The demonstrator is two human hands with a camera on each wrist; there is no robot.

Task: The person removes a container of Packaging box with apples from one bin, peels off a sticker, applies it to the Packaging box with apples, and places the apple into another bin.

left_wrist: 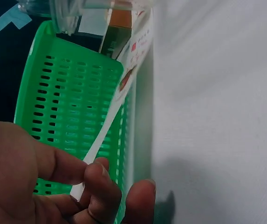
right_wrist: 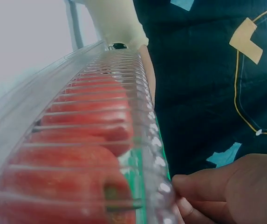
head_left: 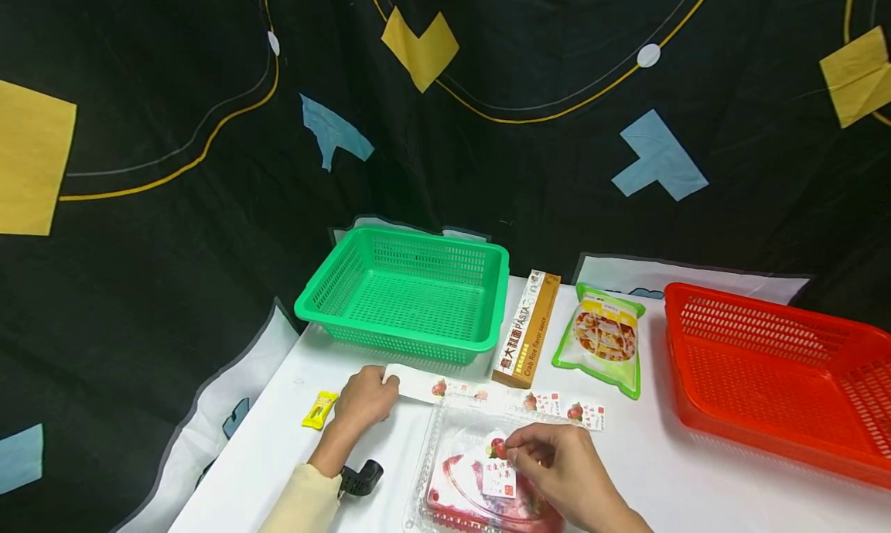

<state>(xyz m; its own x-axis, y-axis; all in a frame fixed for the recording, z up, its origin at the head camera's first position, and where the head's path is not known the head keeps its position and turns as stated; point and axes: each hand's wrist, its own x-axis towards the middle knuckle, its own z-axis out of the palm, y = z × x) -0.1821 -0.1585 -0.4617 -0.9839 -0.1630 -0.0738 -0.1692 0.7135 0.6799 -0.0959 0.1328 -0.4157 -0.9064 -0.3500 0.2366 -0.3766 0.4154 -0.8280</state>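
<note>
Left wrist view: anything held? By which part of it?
Yes: the left hand pinches the white sticker strip close to one end; a short bit of that end shows past the fingertips.

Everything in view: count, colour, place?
Table: one, white, under items
Green basket: one, green, far left
Red basket: one, red, right
Pasta box: one, brown-white, beside green basket
Food bag: one, green-edged, left of red basket
Clear box: one, transparent, front
Red fruit: two or more, red, inside clear box
Label: one, white-red, on clear box
Label strip: one, white-red, along clear box's far edge
Packet: one, yellow, left of clear box
Backdrop: one, black, behind table
Yellow patches: three, yellow, backdrop
Blue patches: three large, blue, backdrop
Yellow lines: several, yellow, backdrop
Wrist device: one, black, left wrist
Sleeve: one, cream, left arm
Left hand: one, bare, pinching label strip
Right hand: one, bare, pinching label
</note>
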